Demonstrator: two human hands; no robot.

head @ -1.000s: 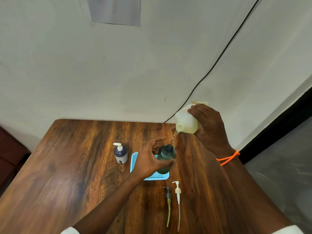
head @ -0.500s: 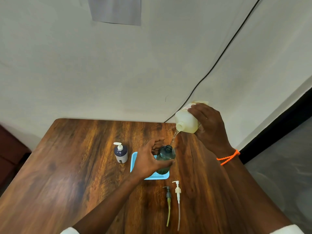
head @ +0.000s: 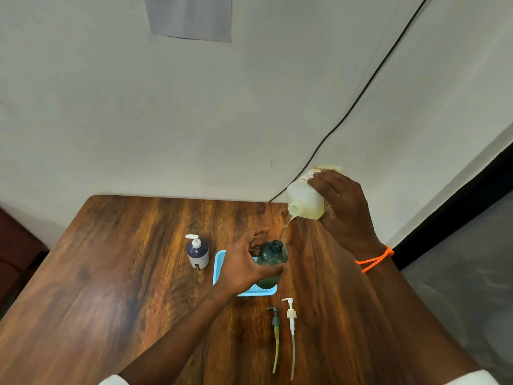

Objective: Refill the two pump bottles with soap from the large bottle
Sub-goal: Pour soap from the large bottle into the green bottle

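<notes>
My right hand (head: 344, 209) grips the large pale yellow soap bottle (head: 305, 201), tipped with its mouth down and to the left. A thin stream of soap (head: 284, 227) falls from it into the open neck of a dark green bottle (head: 270, 259). That green bottle stands upright in a light blue tray (head: 219, 262), and my left hand (head: 244, 262) wraps around its left side. To the left of the tray stands a dark blue pump bottle (head: 197, 252) with its white pump on.
Two loose pumps lie on the wooden table (head: 111, 273) in front of the tray: a grey one with a yellowish tube (head: 275, 329) and a white one (head: 291, 320). A white wall and a black cable (head: 361, 93) are behind the table. The table's right edge borders grey floor.
</notes>
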